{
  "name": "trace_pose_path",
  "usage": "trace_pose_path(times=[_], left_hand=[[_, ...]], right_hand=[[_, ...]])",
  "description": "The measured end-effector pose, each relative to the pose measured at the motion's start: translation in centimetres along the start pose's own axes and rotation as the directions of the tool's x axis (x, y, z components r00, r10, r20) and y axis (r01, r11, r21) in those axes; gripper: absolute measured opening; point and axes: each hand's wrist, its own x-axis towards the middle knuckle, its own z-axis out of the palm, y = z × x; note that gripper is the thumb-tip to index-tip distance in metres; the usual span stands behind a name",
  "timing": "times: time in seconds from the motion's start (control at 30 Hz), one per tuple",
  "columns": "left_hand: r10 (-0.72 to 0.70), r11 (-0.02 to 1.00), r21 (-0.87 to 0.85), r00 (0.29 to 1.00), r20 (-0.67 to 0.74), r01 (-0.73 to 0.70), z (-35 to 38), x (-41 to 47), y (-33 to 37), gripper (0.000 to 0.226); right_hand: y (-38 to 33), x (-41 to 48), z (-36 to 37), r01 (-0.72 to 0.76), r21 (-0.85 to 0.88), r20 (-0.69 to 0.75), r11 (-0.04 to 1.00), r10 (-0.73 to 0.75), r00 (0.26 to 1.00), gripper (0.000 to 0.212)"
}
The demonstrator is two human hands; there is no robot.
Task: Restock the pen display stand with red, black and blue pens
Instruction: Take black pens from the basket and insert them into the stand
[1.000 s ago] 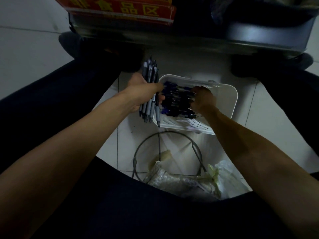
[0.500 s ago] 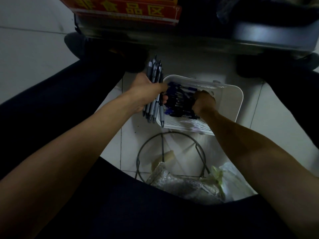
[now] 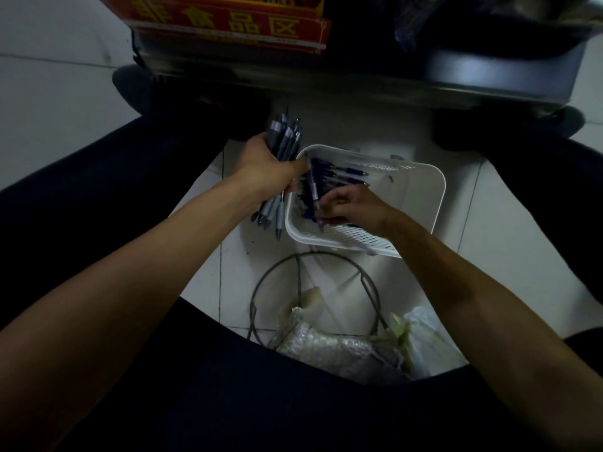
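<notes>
Our left hand (image 3: 267, 164) is wrapping its fingers tightly around a bundle of grey pens (image 3: 283, 141), the bundle standing nearly upright just beside the left rim of the white basket (image 3: 421, 194), with tips poking out below our fist. Our right hand (image 3: 352, 207) is reaching down inside the basket, its fingers (image 3: 329, 203) pinching a single pen (image 3: 315, 197) that is leaning steeply against the heap of blue pens (image 3: 339, 177) lying along the basket's far side. The basket is sitting tilted on the pale tiled floor (image 3: 509, 249) between our dark trouser legs. Nearer to us, a wire ring stand (image 3: 313, 288) is resting on the floor beside crumpled plastic bags (image 3: 346, 347). A red sign with yellow characters (image 3: 228, 24) is showing at the top.
</notes>
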Motion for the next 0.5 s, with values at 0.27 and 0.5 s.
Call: trace_pose_path(times=[0.27, 0.5], left_hand=[[0.023, 0.999, 0.036, 0.999, -0.043, -0.021, -0.1, 0.2, -0.4, 0.060], [0.103, 0.975, 0.202, 0.994, -0.045, -0.091, -0.6, 0.1, -0.2, 0.036]], right_hand=[[-3.2, -1.1, 2.4, 0.037, 0.313, 0.192, 0.949, -0.101, 0.976, 0.013], [-5.9, -1.3, 3.2, 0.108, 0.039, 0.249, 0.993, -0.114, 0.962, 0.007]])
